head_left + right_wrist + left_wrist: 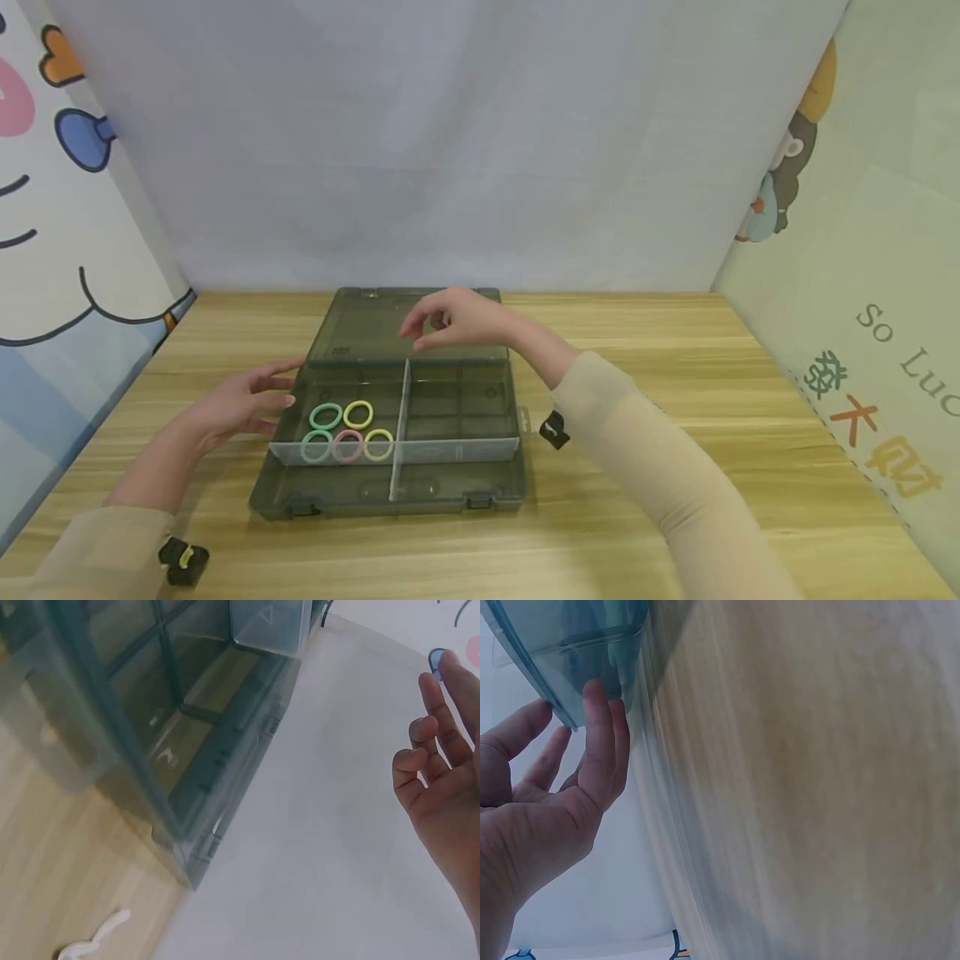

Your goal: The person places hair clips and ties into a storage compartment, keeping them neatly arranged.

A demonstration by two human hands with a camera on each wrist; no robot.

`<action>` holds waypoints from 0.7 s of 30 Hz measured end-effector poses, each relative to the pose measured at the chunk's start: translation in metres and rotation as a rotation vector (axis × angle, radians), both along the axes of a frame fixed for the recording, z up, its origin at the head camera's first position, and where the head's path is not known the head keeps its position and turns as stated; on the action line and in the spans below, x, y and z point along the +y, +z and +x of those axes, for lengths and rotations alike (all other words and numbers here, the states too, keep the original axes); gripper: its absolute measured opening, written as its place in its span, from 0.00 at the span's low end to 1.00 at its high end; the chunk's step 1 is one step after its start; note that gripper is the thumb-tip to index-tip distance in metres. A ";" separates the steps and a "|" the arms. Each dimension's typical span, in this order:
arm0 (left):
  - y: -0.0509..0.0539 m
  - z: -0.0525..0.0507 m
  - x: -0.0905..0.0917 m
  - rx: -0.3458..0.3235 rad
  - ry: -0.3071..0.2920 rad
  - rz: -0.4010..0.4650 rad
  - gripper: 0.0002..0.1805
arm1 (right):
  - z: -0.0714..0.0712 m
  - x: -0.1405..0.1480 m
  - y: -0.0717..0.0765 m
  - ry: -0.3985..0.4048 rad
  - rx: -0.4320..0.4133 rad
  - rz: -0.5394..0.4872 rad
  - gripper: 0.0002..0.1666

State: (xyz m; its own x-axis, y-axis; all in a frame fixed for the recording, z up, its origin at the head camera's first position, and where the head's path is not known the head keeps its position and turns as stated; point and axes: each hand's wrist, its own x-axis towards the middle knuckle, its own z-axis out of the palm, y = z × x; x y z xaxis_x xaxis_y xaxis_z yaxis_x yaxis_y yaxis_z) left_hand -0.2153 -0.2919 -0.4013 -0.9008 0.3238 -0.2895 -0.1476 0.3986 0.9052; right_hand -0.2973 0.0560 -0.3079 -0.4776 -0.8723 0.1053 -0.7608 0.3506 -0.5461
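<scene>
A dark translucent organizer box (457, 404) lies with its hinged lid (367, 325) folded back behind it. Pale dividers split its inside into compartments. In the left rear part are several coloured rings, among them a green ring (326, 415), a yellow ring (358, 414) and a pink ring (347, 447). My left hand (243, 404) is at the box's left side; in the left wrist view its fingertips (596, 694) touch the wall, fingers loosely bent. Over the lid hovers my right hand (465, 321), fingers relaxed, with nothing visible in them; the right wrist view shows this hand (450, 780) apart from the box.
The box stands on a wood-grain table (637, 500). A pale backdrop (450, 150) rises behind it, with printed panels at left and right. Black wrist straps (555, 429) show on the sleeves. A small white curved thing (94, 943) appears low in the right wrist view.
</scene>
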 end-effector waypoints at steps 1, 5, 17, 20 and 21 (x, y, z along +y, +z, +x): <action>0.000 0.000 0.000 0.000 0.001 0.001 0.39 | 0.000 0.004 0.002 -0.003 0.008 -0.007 0.12; -0.001 0.000 0.000 -0.001 -0.003 0.001 0.40 | -0.001 0.022 0.007 -0.015 0.011 -0.037 0.11; -0.001 -0.001 0.000 0.000 -0.006 0.005 0.39 | 0.003 0.079 0.012 -0.096 0.050 -0.026 0.11; -0.001 -0.001 0.001 0.001 -0.005 0.000 0.39 | 0.003 0.094 0.008 -0.114 0.035 -0.021 0.11; -0.001 -0.001 0.001 0.002 -0.005 -0.001 0.39 | 0.002 0.099 0.007 -0.121 0.028 -0.020 0.11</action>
State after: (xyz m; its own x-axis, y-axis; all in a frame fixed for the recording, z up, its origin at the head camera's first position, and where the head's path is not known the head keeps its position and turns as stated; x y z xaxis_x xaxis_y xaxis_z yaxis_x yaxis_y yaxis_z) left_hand -0.2163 -0.2911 -0.4020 -0.8998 0.3274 -0.2883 -0.1442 0.4006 0.9048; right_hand -0.2952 0.1546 -0.3013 -0.5757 -0.8061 0.1367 -0.7288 0.4303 -0.5326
